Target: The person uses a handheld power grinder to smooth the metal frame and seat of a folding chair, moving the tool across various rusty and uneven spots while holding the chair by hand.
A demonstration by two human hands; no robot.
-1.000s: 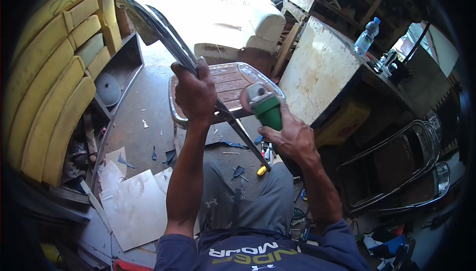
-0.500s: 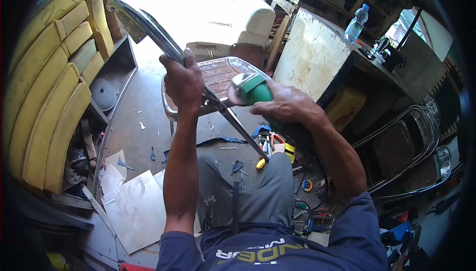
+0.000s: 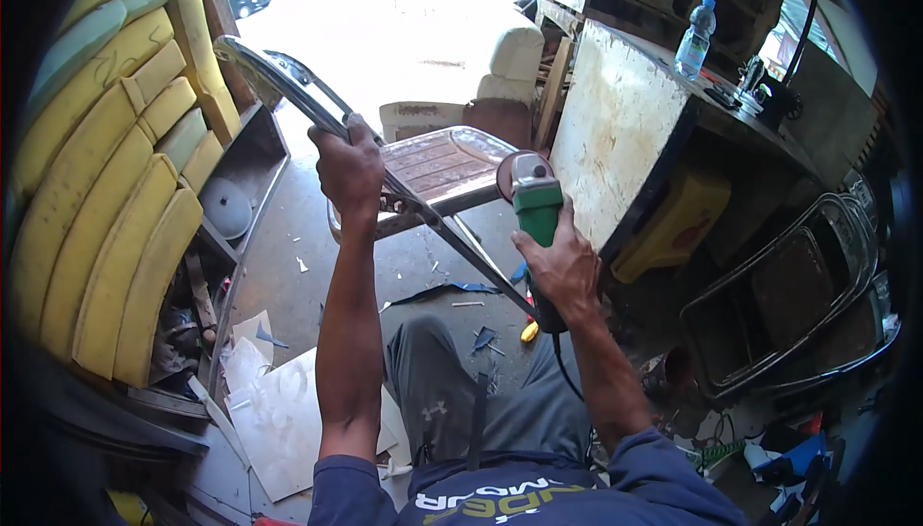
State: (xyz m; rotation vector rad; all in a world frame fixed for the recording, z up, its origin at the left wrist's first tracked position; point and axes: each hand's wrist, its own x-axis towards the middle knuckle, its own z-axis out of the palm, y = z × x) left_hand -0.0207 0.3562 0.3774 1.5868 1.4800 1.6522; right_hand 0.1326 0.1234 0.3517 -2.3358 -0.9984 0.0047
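A metal folding chair frame (image 3: pixel 467 253) slants across the middle, its upper bars reaching to the far left and a leg running down toward my knees. My left hand (image 3: pixel 348 168) is wrapped round the upper bars. Beyond it lies the chair's rusty brown seat panel (image 3: pixel 433 162). My right hand (image 3: pixel 565 271) grips a green angle grinder (image 3: pixel 536 216) by its body, to the right of the chair. The grinder's round disc (image 3: pixel 507 174) is held up near the seat's right corner, apart from the slanting leg. A black cord trails below the grinder.
Yellow foam pads (image 3: pixel 106 218) are stacked at the left. A pale worn cabinet (image 3: pixel 620 122) with a water bottle (image 3: pixel 694 40) on top stands at the right. Folded chairs (image 3: pixel 769 295) lean below it. Flat pale sheets (image 3: pixel 288 420) and scraps litter the floor. A worn armchair (image 3: pixel 510 69) stands beyond.
My right hand has drawn the grinder right, off the chair frame, and turned it more upright. The earlier sparks are gone. My left hand keeps its hold. The whole view has shifted slightly.
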